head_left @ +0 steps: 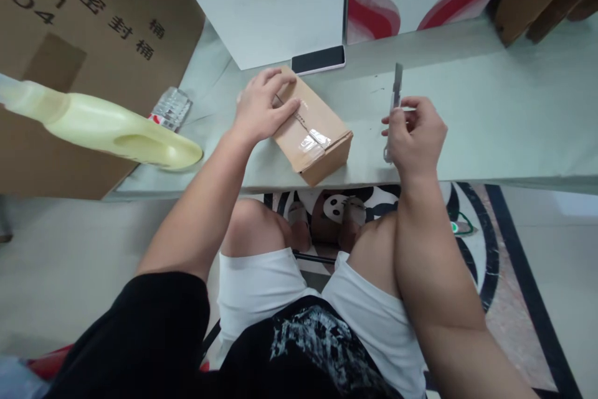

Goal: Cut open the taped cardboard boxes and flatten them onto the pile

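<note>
Only partly visible: utility knife (397, 86) behind the right fingers (411, 102).

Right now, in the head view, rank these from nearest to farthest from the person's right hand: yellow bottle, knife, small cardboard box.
1. Knife: held in the right hand.
2. Small cardboard box: left of it, under the left hand.
3. Yellow bottle: far left.
</note>
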